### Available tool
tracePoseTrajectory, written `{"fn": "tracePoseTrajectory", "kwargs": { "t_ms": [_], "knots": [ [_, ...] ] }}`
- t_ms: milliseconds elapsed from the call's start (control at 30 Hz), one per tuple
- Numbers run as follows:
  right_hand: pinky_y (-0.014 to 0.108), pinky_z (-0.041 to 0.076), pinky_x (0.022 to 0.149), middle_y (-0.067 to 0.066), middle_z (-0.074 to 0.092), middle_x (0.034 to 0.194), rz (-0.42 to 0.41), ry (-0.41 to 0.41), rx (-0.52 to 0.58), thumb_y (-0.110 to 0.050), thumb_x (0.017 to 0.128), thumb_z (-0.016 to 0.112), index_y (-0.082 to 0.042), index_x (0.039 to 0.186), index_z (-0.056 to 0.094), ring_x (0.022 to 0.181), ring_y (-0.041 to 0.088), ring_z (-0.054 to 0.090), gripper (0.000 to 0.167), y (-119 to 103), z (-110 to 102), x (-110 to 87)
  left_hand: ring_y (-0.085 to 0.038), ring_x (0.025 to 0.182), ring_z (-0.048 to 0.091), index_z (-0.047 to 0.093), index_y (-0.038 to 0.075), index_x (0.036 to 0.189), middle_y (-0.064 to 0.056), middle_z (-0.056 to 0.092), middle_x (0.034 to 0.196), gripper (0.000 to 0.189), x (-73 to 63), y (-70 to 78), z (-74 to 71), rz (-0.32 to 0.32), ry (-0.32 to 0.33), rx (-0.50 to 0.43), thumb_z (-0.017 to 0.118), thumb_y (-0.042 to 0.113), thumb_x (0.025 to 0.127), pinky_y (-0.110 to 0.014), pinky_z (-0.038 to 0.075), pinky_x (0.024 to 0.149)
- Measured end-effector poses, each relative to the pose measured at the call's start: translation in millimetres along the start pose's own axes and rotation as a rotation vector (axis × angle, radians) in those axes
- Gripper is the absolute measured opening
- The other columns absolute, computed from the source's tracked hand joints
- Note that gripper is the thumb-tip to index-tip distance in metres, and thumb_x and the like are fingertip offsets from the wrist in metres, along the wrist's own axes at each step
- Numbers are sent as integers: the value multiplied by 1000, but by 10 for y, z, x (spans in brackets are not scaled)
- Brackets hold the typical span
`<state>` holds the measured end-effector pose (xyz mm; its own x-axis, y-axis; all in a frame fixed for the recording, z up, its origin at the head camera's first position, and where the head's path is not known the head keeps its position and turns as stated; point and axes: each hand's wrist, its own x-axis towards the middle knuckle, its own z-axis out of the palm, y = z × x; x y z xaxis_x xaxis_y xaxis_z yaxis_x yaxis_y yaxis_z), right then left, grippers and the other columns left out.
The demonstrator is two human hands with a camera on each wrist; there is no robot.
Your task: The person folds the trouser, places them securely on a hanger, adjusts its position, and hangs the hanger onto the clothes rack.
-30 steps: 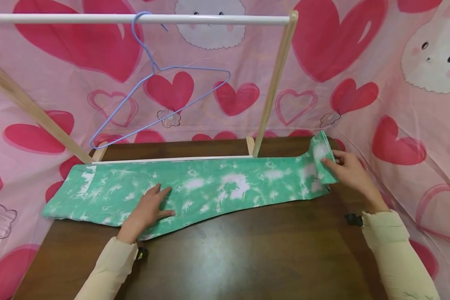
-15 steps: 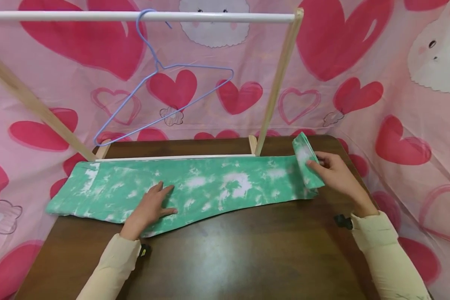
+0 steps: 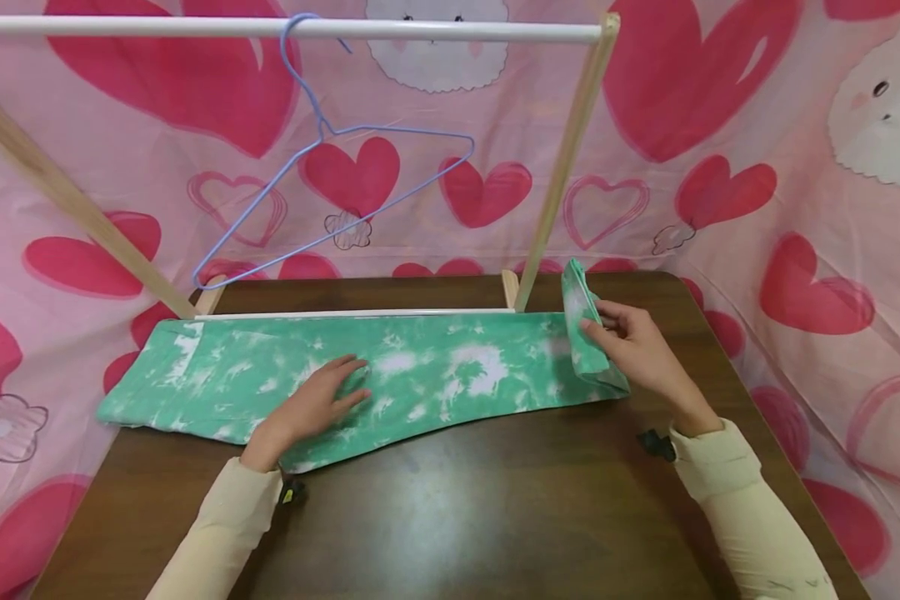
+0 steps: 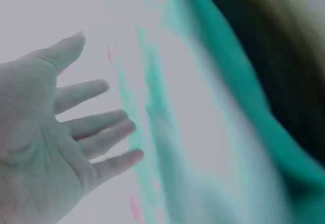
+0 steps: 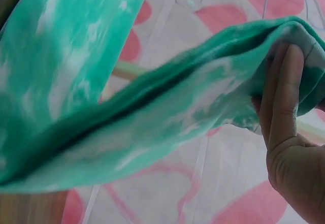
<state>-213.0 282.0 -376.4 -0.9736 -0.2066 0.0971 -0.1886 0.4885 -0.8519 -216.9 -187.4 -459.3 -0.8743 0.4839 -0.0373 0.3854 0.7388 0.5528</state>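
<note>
A pair of green and white tie-dye trousers (image 3: 435,375), folded lengthwise, lies across the wooden table (image 3: 450,517), wide end at the left. At the narrow right end my right hand (image 3: 641,350) pinches the leg end between thumb and fingers, holding it raised and turned back over the leg. In the right wrist view the fingers (image 5: 287,92) lie along the lifted cloth. My left hand (image 3: 311,412) is over the left-middle part of the trousers, fingers spread and relaxed. The left wrist view shows its palm (image 4: 35,148) with no cloth between the fingers.
Behind the trousers stands a wooden rack with a white top rail (image 3: 450,32) and a white lower bar (image 3: 360,315). A blue wire hanger (image 3: 322,125) hangs from the rail. Pink heart-patterned cloth (image 3: 720,275) encloses the back and sides.
My right hand has moved left, bringing the raised leg end further over the leg. My left hand, flat on the trousers earlier, has lifted slightly with its fingers bending.
</note>
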Motion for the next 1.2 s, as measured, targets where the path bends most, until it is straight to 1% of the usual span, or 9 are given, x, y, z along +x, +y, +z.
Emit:
{"fn": "tracePoseTrajectory", "kwargs": {
  "t_ms": [133,267,333,467,600,733,967,1067,1200],
  "knots": [
    [22,56,62,29,69,116,-13,-19,28,-15,103,60,8,139,55,77,5,69,43,-59,94,29,-41,146,37,42,3,153,-21,41,158,57,116,294,40,81,41,-142,60,27,104,-60,34,115],
    [21,56,64,27,69,116,-11,-33,64,-14,102,62,8,141,53,80,4,70,45,-118,222,67,-33,147,40,37,11,157,-12,41,159,56,237,650,126,162,52,-382,54,28,107,-54,37,116],
    [19,54,63,22,71,107,-12,-25,85,-14,101,64,8,140,54,76,2,68,46,-148,306,82,-30,145,43,35,12,158,-10,43,158,54,303,816,177,178,47,-503,50,28,109,-52,39,115],
    [19,40,52,4,59,73,-61,25,135,-11,98,68,8,137,58,55,1,45,44,-201,501,109,-32,142,47,32,10,159,-12,46,156,52,419,1114,273,166,18,-717,42,28,111,-51,43,112],
    [22,34,49,0,51,65,-116,56,144,-10,96,70,8,133,61,51,6,36,42,-229,695,136,-36,142,46,28,7,160,-16,43,157,54,526,1339,390,130,-21,-828,38,30,112,-52,44,111],
    [22,40,51,5,59,68,-122,33,124,-11,95,71,8,134,62,52,8,46,44,-280,870,137,-36,142,46,25,6,161,-18,41,158,57,621,1471,498,91,6,-870,34,34,113,-49,46,109],
    [24,48,54,12,68,76,-141,56,145,-11,94,73,4,131,65,60,15,63,41,-391,1144,147,-41,133,55,38,0,155,-26,48,151,55,704,1524,548,40,181,-1066,32,34,113,-51,54,98],
    [25,52,58,11,70,80,-141,49,144,-12,94,73,1,132,65,65,17,67,41,-431,1225,160,-37,128,59,44,-2,151,-27,53,146,56,696,1513,532,-18,232,-1079,33,37,112,-47,58,91],
    [27,59,70,9,71,94,-138,-57,129,-13,91,77,-2,140,59,81,17,70,53,-458,1311,177,-22,104,68,60,-2,124,-16,66,110,54,681,1482,493,-74,263,-1060,31,41,112,-37,59,82]
  ]
}}
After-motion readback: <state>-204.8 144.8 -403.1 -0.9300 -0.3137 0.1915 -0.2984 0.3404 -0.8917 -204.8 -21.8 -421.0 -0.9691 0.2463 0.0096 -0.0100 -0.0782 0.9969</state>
